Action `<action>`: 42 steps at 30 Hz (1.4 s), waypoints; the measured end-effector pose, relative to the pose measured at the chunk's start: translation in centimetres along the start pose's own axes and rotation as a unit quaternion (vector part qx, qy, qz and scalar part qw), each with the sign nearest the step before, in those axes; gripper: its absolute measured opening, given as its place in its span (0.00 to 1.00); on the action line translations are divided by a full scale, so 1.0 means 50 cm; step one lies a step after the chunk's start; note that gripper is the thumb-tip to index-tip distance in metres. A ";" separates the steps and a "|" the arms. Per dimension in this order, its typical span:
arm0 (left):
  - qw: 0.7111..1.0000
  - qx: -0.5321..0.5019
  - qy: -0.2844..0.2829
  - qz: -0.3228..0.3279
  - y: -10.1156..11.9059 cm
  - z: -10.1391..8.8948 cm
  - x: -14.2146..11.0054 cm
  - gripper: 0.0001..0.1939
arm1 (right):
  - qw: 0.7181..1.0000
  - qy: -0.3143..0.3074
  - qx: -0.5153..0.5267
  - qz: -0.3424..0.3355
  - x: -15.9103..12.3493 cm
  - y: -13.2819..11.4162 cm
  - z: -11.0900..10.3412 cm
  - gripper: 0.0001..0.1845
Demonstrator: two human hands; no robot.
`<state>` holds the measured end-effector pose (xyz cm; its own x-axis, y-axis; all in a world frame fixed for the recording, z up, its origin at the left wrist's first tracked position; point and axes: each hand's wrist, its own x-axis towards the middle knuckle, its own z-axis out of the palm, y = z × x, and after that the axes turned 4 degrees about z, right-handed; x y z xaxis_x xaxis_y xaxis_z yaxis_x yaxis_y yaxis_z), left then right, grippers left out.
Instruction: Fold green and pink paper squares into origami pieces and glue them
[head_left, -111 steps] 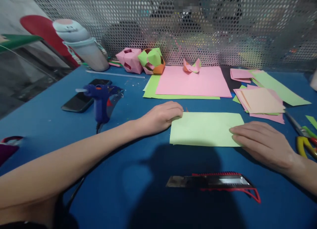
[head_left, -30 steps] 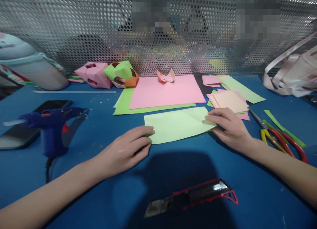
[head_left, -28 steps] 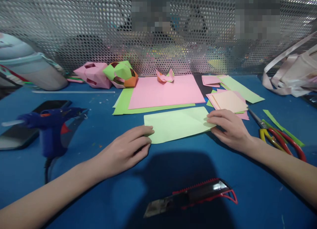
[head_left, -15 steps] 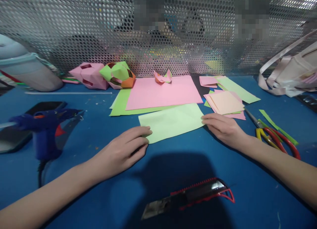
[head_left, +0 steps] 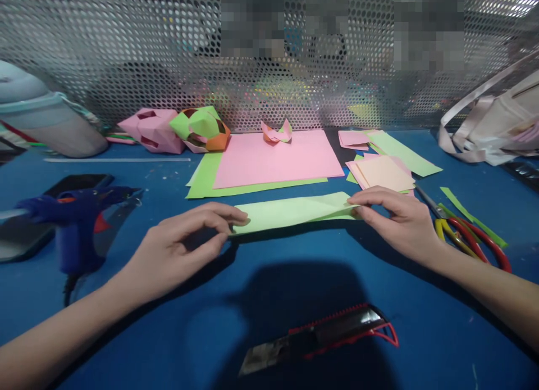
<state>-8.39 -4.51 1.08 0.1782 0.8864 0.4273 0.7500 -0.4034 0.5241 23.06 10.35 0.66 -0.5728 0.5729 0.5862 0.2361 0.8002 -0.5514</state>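
Note:
A pale green sheet of paper [head_left: 290, 211] spans the gap between my two hands, its near edge curled up and folding over toward the far side. My left hand [head_left: 181, 244] pinches its left end between thumb and fingers. At the right end, the fingertips of my right hand [head_left: 396, 218] grip the corner, where two layers of the sheet stand slightly apart. A box cutter [head_left: 324, 336] with a red and black handle lies on the table in front of me, blade pointing left.
Pink paper [head_left: 278, 159] lies on green sheets at the back, beside folded paper shapes [head_left: 200, 128]. A blue glue gun [head_left: 78, 227] rests near a phone [head_left: 84, 182] on the left. Scissors [head_left: 467, 235] and a small paper stack [head_left: 383, 173] are on the right.
Half a second ago the green paper lay flatter; now its near edge is raised and folding over. My left hand has shifted left and pinches the end. The view has turned rightward since the first frame.

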 end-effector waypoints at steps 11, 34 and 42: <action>0.997 -0.017 -0.047 0.053 -0.005 -0.002 -0.009 0.09 | 0.992 -0.085 0.000 -0.090 -0.023 0.005 0.009 0.17; 0.979 0.082 -0.155 0.102 0.001 0.032 -0.024 0.07 | 0.960 -0.123 -0.178 -0.176 -0.079 0.078 -0.004 0.18; 0.973 0.101 -0.153 0.142 -0.007 0.034 -0.028 0.03 | 0.937 -0.127 -0.219 -0.242 -0.075 0.065 -0.008 0.15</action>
<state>-7.83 -5.21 -0.96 0.5549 0.7843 0.2776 0.7475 -0.6165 0.2475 26.29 10.87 -3.07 -0.8514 0.1077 0.5134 0.1676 0.9833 0.0716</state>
